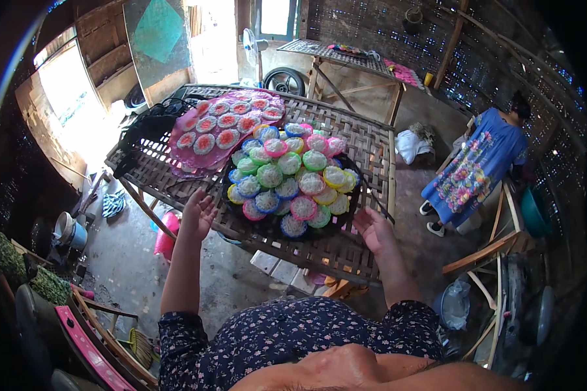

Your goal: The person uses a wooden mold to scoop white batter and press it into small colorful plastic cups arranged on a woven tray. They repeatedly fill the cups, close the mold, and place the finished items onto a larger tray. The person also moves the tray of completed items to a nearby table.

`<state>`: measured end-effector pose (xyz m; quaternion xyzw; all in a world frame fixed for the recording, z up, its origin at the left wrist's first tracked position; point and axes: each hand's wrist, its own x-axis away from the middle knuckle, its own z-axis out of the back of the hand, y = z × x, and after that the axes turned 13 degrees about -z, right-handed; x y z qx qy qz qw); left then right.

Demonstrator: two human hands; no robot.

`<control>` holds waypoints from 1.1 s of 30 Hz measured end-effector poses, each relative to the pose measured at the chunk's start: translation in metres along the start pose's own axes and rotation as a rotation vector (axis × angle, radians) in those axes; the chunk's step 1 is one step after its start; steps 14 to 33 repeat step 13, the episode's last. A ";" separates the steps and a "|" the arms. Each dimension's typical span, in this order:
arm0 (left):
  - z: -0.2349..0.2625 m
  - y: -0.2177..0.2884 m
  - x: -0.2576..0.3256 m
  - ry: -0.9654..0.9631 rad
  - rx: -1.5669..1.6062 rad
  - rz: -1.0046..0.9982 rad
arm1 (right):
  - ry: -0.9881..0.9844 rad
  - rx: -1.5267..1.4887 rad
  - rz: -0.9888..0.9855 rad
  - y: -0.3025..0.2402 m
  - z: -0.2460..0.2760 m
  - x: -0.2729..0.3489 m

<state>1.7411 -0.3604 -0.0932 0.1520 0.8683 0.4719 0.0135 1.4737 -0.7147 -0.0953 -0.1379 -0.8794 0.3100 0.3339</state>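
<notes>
A round dark tray point(347, 210) sits on a woven slatted table point(372, 146). Heaped on it are many small cups point(287, 188) in pink, green, blue and yellow, filled with something white and shredded-looking. Just off the tray's left side is my left hand point(200, 212), fingers spread, holding nothing. On the opposite side my right hand point(373, 229) is open too, palm partly up, close to the tray's edge and a dark strap point(377, 199). Behind the tray to the left, round white pieces with orange-red centres point(228, 138) rest on a pink sheet point(204, 166).
Black cloth or netting point(151, 127) lies at the table's far left corner. A person in a blue flowered dress point(474, 167) stands at right near a green basin point(535, 212). Behind are a second table point(346, 60), a fan point(251, 49) and a wheel point(284, 81).
</notes>
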 end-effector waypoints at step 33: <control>-0.026 -0.033 -0.046 0.001 -0.279 0.102 | -0.018 0.192 -0.211 -0.030 0.002 -0.042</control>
